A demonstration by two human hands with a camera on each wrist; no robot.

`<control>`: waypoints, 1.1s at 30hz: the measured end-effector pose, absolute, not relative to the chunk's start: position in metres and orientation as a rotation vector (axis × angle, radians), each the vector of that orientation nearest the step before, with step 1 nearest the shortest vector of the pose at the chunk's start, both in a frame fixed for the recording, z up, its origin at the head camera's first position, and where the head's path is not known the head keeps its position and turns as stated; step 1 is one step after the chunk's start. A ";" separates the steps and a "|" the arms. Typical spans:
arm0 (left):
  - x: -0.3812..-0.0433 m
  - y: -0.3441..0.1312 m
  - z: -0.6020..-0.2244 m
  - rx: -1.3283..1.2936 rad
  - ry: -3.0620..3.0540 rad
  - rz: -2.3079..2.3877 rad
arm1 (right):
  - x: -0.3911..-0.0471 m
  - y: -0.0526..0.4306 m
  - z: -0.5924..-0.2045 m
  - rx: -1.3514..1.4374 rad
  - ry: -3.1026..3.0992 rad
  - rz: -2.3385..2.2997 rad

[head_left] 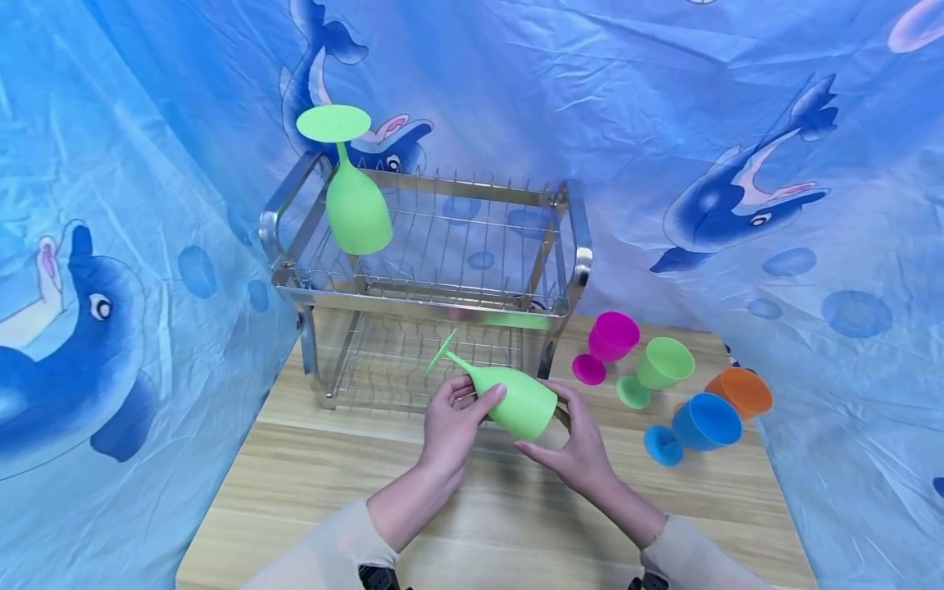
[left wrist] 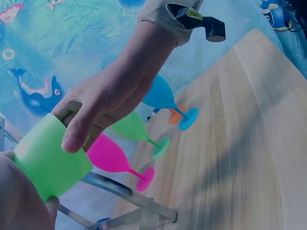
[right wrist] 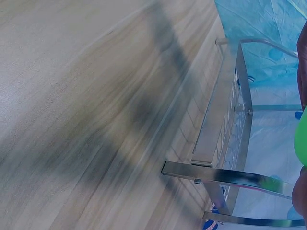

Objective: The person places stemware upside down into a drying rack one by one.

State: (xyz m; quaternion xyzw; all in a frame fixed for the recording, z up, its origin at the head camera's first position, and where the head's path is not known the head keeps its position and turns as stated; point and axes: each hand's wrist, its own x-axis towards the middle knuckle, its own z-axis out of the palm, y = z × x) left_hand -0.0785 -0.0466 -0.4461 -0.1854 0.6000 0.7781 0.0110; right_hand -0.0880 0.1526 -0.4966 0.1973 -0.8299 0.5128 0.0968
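Observation:
Both hands hold a light green plastic goblet (head_left: 516,401) in front of the metal dish rack (head_left: 413,301). It is tilted, its foot up and to the left, its mouth down and to the right. My left hand (head_left: 451,419) grips the bowl near the stem, thumb across the near side. At the rim end, my right hand (head_left: 581,449) holds the bowl between thumb and fingers, also visible in the left wrist view. A second green goblet (head_left: 359,209) stands upside down at the left of the rack's upper tier.
To the right of the rack, upright goblets stand on the wooden table (head_left: 317,492): magenta (head_left: 614,336), green (head_left: 667,363), blue (head_left: 708,423) and orange (head_left: 741,391). The rack's wire lower tier (head_left: 391,344) lies behind the hands. Blue dolphin-print sheeting (head_left: 501,98) surrounds the table.

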 end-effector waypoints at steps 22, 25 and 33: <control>-0.072 -0.083 -0.428 -0.506 2.037 2.288 | -0.088 0.166 -0.480 0.799 -2.459 1.448; -0.066 -0.093 -0.419 -0.484 2.081 2.237 | -0.089 0.177 -0.469 0.827 -2.415 1.436; -0.051 -0.104 -0.406 -0.425 2.127 2.162 | -0.093 0.187 -0.439 0.905 -2.400 1.512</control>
